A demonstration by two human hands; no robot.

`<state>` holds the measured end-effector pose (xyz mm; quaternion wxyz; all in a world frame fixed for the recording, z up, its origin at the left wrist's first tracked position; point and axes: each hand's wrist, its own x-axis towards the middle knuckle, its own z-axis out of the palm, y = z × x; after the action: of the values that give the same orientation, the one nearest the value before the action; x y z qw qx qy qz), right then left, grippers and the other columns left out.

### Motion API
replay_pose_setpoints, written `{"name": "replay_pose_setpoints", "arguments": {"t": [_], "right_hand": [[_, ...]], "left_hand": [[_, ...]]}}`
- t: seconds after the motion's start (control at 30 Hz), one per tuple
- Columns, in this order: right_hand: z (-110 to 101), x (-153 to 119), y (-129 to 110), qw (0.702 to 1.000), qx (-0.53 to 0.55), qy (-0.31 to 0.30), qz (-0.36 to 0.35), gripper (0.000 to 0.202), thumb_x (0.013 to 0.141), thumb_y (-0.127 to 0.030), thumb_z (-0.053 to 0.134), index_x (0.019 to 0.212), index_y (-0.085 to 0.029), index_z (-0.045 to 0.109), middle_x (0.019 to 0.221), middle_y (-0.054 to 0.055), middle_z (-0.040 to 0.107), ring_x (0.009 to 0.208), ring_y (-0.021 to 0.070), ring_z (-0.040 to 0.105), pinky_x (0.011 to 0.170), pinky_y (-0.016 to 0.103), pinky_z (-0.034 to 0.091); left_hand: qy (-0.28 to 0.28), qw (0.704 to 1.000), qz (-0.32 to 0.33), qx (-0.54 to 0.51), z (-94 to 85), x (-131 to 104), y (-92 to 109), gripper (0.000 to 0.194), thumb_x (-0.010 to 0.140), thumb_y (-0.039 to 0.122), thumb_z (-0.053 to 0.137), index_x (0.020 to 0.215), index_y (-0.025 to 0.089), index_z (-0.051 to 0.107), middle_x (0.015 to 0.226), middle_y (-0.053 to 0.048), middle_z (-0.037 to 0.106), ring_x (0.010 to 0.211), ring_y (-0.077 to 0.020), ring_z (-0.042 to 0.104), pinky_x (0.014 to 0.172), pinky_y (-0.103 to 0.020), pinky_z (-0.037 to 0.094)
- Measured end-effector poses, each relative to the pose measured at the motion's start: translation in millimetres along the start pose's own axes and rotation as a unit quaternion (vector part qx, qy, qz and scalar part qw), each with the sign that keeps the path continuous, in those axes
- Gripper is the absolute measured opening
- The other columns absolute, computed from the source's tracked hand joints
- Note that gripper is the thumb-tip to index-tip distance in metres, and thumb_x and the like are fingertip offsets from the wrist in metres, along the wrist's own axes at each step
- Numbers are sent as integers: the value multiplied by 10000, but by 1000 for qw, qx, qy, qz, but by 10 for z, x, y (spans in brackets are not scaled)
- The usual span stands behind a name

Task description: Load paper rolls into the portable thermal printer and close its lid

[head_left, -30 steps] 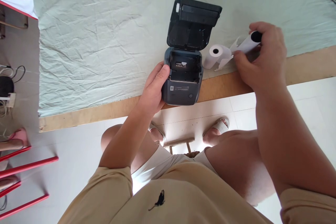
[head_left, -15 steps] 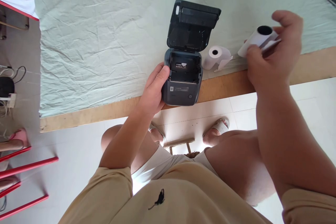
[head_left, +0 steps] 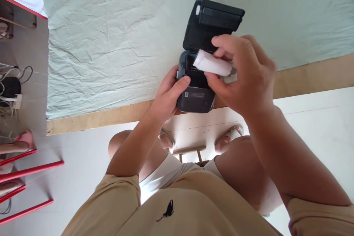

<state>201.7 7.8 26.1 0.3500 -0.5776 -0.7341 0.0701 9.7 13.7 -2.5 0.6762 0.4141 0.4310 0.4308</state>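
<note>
Right, pale green cloth (head_left: 110,44) covered the table (head_left: 304,73), tile floor (head_left: 318,118) below. Left hand (head_left: 168,96) gripped the open printer (head_left: 197,96); right hand (head_left: 243,77) pinched a paper roll (head_left: 211,63), probably just above the bay.

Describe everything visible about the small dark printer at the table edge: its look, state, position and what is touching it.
The printer is a compact dark grey box, plastic by its look, with rounded corners, a label strip and a round button on its front. Its hinged lid stands open, showing the paper bay. It sits on the pale green cloth at the table's wooden edge. The left hand grips its left side. The right hand holds a white paper roll just above the bay.
</note>
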Motion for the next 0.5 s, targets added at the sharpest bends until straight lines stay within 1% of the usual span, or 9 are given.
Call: {"name": "replay_pose_setpoints", "arguments": {"t": [0.07, 0.13, 0.17, 0.23, 0.3, 0.37, 0.43, 0.5], "right_hand": [[41, 3, 60, 1000, -7, -20, -1, 287, 1003, -292, 601, 1252, -348, 733, 1244, 72, 821, 1191, 328, 779, 1073, 575, 653], [74, -12, 103, 1000, 7, -19, -14, 168, 1025, -319, 592, 1116, -335, 733, 1187, 67, 837, 1132, 327, 789, 1059, 597, 648], [85, -24, 112, 1000, 19, -10, -18, 141, 1034, -336, 588, 1071, -333, 724, 1163, 64, 840, 1102, 323, 793, 1034, 596, 651], [99, -54, 112, 999, 46, 16, -18, 123, 1039, -375, 594, 1052, -338, 710, 1151, 64, 835, 1071, 315, 794, 976, 579, 661], [118, -80, 115, 997, 62, 41, -6, 129, 1032, -432, 611, 1073, -345, 696, 1142, 67, 822, 1077, 313, 787, 930, 552, 668], [155, -95, 143, 996, 69, 60, 14, 189, 1027, -522, 626, 1068, -344, 673, 1106, 68, 802, 1092, 316, 776, 917, 537, 670], [210, -98, 189, 994, 78, 75, 28, 262, 1018, -597, 632, 1033, -336, 638, 1070, 70, 778, 1109, 320, 767, 923, 535, 671], [262, -91, 228, 993, 85, 83, 22, 291, 1014, -618, 636, 995, -330, 602, 1057, 72, 767, 1111, 321, 768, 950, 550, 670]], "left_hand": [[2, 1000, -4, -1, 4, -10, 7, 623, 877, 716, 867, 1289, 280, 698, 1075, -44, 868, 974, -296, 879, 677, -349, 685], [4, 1000, -3, -3, 7, -14, 13, 603, 874, 716, 872, 1259, 280, 714, 1055, -36, 869, 893, -265, 866, 666, -338, 678], [4, 1000, -1, -3, 9, -14, 16, 595, 873, 713, 875, 1243, 274, 719, 1042, -35, 865, 867, -257, 860, 653, -334, 672], [5, 1000, 0, 1, 11, -14, 20, 579, 879, 705, 873, 1217, 261, 720, 1022, -40, 853, 853, -257, 856, 634, -332, 659], [10, 1000, 2, 7, 12, -13, 21, 574, 888, 705, 861, 1210, 254, 715, 1018, -49, 842, 874, -271, 862, 634, -341, 654], [11, 1000, 1, 9, 9, -15, 19, 590, 894, 715, 848, 1237, 255, 709, 1032, -58, 839, 913, -293, 870, 635, -349, 651], [8, 1000, -4, 3, 5, -18, 17, 606, 900, 715, 845, 1272, 257, 704, 1053, -62, 845, 943, -303, 876, 634, -346, 650], [2, 1000, -9, -6, 4, -20, 17, 606, 901, 701, 855, 1287, 260, 701, 1061, -54, 853, 945, -299, 879, 624, -334, 647]]}}
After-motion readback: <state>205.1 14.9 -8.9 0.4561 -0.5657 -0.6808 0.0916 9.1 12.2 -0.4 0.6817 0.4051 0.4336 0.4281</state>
